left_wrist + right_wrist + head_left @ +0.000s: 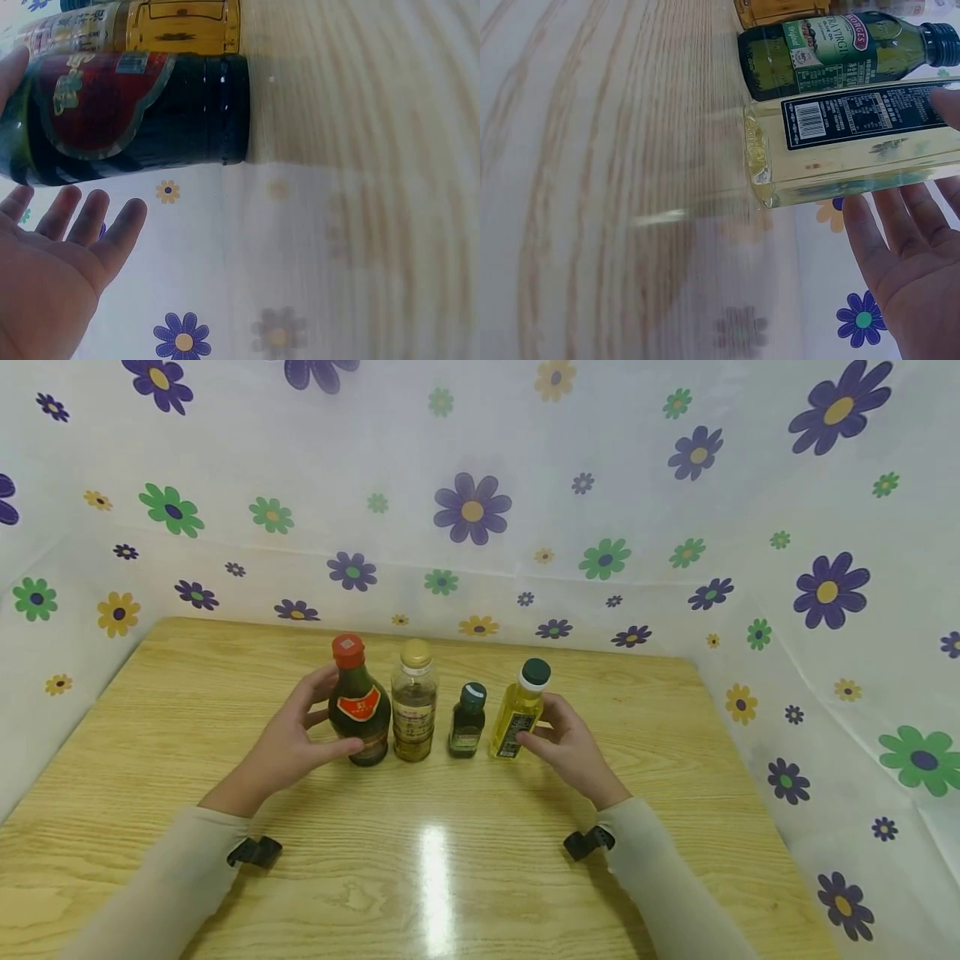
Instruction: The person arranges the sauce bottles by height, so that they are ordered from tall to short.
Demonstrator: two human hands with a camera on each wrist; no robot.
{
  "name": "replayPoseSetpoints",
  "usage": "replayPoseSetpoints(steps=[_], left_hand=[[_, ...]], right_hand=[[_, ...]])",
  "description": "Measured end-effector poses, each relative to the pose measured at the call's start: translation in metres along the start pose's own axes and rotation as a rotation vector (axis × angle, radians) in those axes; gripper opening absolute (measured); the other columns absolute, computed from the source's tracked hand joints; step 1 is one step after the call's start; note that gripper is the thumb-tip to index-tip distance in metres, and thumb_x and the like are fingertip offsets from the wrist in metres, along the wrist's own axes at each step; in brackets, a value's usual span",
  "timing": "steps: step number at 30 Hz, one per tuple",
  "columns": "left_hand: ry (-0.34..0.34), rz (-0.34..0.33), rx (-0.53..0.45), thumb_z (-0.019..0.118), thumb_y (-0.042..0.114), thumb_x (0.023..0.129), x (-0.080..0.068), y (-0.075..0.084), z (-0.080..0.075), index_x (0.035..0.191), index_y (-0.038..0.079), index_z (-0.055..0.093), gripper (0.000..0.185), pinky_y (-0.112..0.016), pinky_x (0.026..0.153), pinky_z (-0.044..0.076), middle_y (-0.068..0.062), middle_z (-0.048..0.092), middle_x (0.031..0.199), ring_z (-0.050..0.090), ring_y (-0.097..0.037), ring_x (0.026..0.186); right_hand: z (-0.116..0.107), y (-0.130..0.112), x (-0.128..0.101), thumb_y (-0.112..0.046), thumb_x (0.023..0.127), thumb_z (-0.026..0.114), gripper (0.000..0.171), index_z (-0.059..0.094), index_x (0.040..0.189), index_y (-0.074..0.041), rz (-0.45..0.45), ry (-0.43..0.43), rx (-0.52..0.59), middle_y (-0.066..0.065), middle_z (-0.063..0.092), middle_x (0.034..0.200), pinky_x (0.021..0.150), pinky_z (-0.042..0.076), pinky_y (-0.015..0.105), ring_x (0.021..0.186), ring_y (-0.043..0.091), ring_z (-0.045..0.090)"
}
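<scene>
In the head view four bottles stand in a row. My left hand (296,735) is spread around the dark green bottle with a red cap (362,714); its thumb overlaps the bottle, while in the left wrist view the fingers (124,229) show a gap below the glass. My right hand (566,743) holds the yellow oil bottle with a dark green cap (517,718), thumb on its black label and fingers at the far side. This bottle leans slightly to the right. Between them stand a gold-capped clear bottle (414,714) and a small green olive oil bottle (467,727).
The bottles stand on a wood-grain table (360,877). A white flower-print cloth (510,452) hangs behind the table and at both sides. A black wrist strap (255,852) shows on the left sleeve and a similar strap (588,842) on the right sleeve.
</scene>
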State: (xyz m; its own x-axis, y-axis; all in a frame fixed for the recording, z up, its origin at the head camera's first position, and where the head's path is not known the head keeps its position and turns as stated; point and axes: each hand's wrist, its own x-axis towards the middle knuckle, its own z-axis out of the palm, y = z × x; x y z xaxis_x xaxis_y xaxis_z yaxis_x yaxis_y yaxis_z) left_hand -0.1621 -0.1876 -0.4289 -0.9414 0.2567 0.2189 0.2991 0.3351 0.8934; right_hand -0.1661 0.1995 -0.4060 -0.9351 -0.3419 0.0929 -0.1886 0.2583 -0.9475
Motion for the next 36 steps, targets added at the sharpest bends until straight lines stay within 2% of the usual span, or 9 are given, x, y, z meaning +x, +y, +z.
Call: replayPoseSetpoints(steps=[12,17,25,36], left_hand=[[0.051,-0.037,-0.043,0.083,0.024,0.074,-0.004,-0.001,0.009,0.141,0.028,0.034,0.083,-0.059,0.104,0.033,0.004,0.042,0.138,0.04,-0.02,0.128],[0.063,-0.05,-0.05,0.083,0.02,0.073,-0.005,0.004,0.011,0.141,0.023,0.034,0.083,-0.06,0.099,0.037,0.001,0.042,0.138,0.041,-0.023,0.125],[0.074,-0.085,-0.014,0.083,0.028,0.073,-0.005,0.001,0.013,0.143,0.026,0.028,0.09,-0.056,0.093,0.044,-0.001,0.04,0.139,0.043,-0.026,0.121],[0.084,-0.065,0.021,0.083,0.025,0.074,-0.006,0.009,0.014,0.142,0.021,0.029,0.087,-0.057,0.089,0.047,-0.006,0.042,0.138,0.046,-0.032,0.12]], right_hand=[[0.001,0.003,0.001,-0.007,0.089,0.065,0.047,0.047,0.132,-0.011,-0.003,0.009,-0.006,0.008,0.05,0.135,0.101,0.043,0.047,0.122,0.025,0.049],[0.001,0.004,0.002,-0.008,0.089,0.066,0.047,0.048,0.132,-0.012,-0.001,0.015,-0.009,0.007,0.051,0.135,0.1,0.043,0.047,0.121,0.024,0.05],[0.0,0.006,0.003,-0.01,0.089,0.066,0.047,0.047,0.133,-0.012,0.001,0.008,-0.019,0.007,0.051,0.135,0.1,0.044,0.043,0.12,0.023,0.05],[-0.001,0.006,0.001,-0.012,0.091,0.064,0.051,0.043,0.137,-0.011,-0.004,0.002,-0.065,0.009,0.049,0.137,0.101,0.044,0.042,0.122,0.027,0.049]])
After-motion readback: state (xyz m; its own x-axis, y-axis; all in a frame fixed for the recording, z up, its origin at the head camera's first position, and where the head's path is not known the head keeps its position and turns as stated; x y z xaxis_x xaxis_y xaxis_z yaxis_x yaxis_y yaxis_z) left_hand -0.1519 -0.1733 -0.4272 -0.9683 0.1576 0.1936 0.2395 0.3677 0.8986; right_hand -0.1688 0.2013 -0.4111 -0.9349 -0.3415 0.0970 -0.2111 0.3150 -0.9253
